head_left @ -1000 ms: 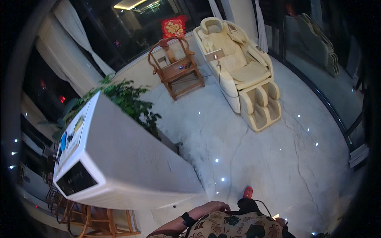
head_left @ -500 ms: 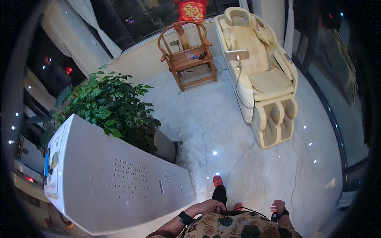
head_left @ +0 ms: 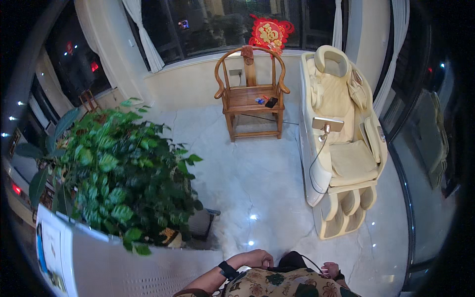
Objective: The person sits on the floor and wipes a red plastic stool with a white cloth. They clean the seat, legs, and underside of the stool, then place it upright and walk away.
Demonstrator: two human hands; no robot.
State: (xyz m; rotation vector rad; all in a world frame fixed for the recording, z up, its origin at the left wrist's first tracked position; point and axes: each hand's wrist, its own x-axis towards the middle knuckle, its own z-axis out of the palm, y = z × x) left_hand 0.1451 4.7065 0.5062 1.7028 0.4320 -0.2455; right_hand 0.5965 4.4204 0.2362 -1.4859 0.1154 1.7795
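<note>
My left hand [head_left: 256,259] is in front of my waist, its fingers curled inward next to a dark rounded shape [head_left: 292,261]. Whatever those fingers close on is hidden. A black band [head_left: 228,271] circles that wrist. On the other side, my right hand [head_left: 330,270] hangs low beside my patterned shirt [head_left: 277,284], fingers loosely bent and a little apart, with nothing visible in them. A thin black cord [head_left: 310,261] arcs from the dark shape toward this hand.
A leafy green plant [head_left: 118,173] and a white perforated cabinet [head_left: 148,270] stand at the left. Ahead is a wooden armchair [head_left: 250,99] with a phone [head_left: 271,102] on its seat. A cream massage chair [head_left: 354,158] carries a tablet [head_left: 328,123] on a stand. Glass panels line the right.
The view has tilted up and moved forward, so the chairs sit lower and the plant looks larger. My feet have left the picture. My right hand has shifted inward toward the body.
</note>
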